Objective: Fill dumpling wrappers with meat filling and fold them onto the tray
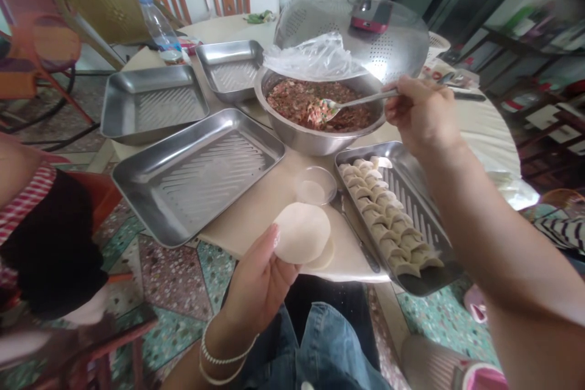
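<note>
The left hand (262, 283) pinched a round dumpling wrapper (301, 231) at the near edge of the table (260, 216), apparently with a second wrapper (327, 256) beneath, a gap separating it from three steel trays (201, 180) leftward. Beyond, the right hand (423, 108) gripped a spoon (365, 99) of meat filling (292, 103) inside one mixing bowl's rim (315, 140). One tray (420, 285) nearer than that grip held two rows of dumplings (388, 233); the far-left bottle (156, 23) had a blurred label.
</note>
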### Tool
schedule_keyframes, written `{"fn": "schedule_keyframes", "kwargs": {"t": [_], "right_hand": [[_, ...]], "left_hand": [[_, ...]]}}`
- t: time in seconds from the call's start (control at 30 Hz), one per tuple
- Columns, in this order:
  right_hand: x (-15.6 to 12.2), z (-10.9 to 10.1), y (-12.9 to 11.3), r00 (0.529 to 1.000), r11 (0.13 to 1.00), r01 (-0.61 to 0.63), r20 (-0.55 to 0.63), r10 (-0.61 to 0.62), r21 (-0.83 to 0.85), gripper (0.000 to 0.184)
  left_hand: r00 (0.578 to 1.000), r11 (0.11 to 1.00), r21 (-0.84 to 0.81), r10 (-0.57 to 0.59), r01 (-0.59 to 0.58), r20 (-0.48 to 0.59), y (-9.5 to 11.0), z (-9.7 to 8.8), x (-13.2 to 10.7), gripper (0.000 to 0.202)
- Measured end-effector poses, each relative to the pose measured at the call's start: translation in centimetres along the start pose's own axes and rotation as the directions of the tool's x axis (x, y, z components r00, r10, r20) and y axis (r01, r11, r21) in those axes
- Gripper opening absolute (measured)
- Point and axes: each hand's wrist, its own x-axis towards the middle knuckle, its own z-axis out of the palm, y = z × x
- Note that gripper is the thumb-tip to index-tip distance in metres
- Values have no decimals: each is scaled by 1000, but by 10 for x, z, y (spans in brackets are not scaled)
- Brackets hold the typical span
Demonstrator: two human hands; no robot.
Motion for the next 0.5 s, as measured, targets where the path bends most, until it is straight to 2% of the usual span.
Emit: {"fn": "schedule_keyframes", "kwargs": {"t": [0.13,0.23,0.4,0.43,0.5], "right_hand": [[-6,-8,-12,999,995,7,-33,-4,95,21],[-25,-12,-29,999,982,30,-32,-24,189,27],[-88,-16,-45,997,968,6,72,-25,250,27],[-103,-17,-43,996,972,25,82,-45,233,26],[-133,-25,-36,979,977,175,86,-186,126,26]], "left_hand": [[999,1000,2,-13,13,31,2,1,3,27],[999,1000,-1,6,-6,49,5,6,5,29],[991,997,-68,-22,32,133,12,18,8,35],[987,995,-76,-51,63,155,13,20,9,38],[975,988,-84,-114,132,192,15,22,8,43]]}}
